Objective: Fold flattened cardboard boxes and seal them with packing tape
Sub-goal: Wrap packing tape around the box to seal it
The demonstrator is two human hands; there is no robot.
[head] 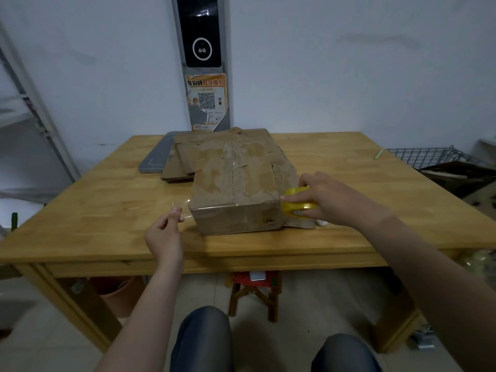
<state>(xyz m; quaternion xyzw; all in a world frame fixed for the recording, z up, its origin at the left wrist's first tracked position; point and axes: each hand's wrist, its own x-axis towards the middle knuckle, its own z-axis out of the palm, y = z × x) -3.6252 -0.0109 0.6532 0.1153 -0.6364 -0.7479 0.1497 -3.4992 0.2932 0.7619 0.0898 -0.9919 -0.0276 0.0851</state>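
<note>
A folded box (233, 189) of worn brown cardboard sits on the table (107, 210), near the middle of the front edge. Its skin is scuffed and patchy, with torn spots in the paper. A glossy band of clear film runs along its top seam from back to front.

The left hand (163, 237) is off the box's near left corner, above the table. Its fingers (175, 210) pinch the free end of a clear tape (185, 209). The tape is thin and shiny and reaches the box at that corner. It seems to run on along the box's near top edge, though it is hard to trace there.

The right hand (330, 200) is at the box's near right corner. Its fingers are curled round a yellow roll (298, 205), a thick ring held against the box's right side, with the thumb pressed on the roll's rim. A small white thing (322, 223) lies on the table just beside the roll; I cannot tell what it is.

Behind the box, toward the back edge, lies a stack of flat cardboard (185, 157), creased and ragged at the edges. A flat grey slab (154, 159) with rounded corners lies to its left, partly under it. A thin green stick (379, 153) lies at the far right edge.

The table is pale wood made of jointed strips, smooth and yellowish.
</note>
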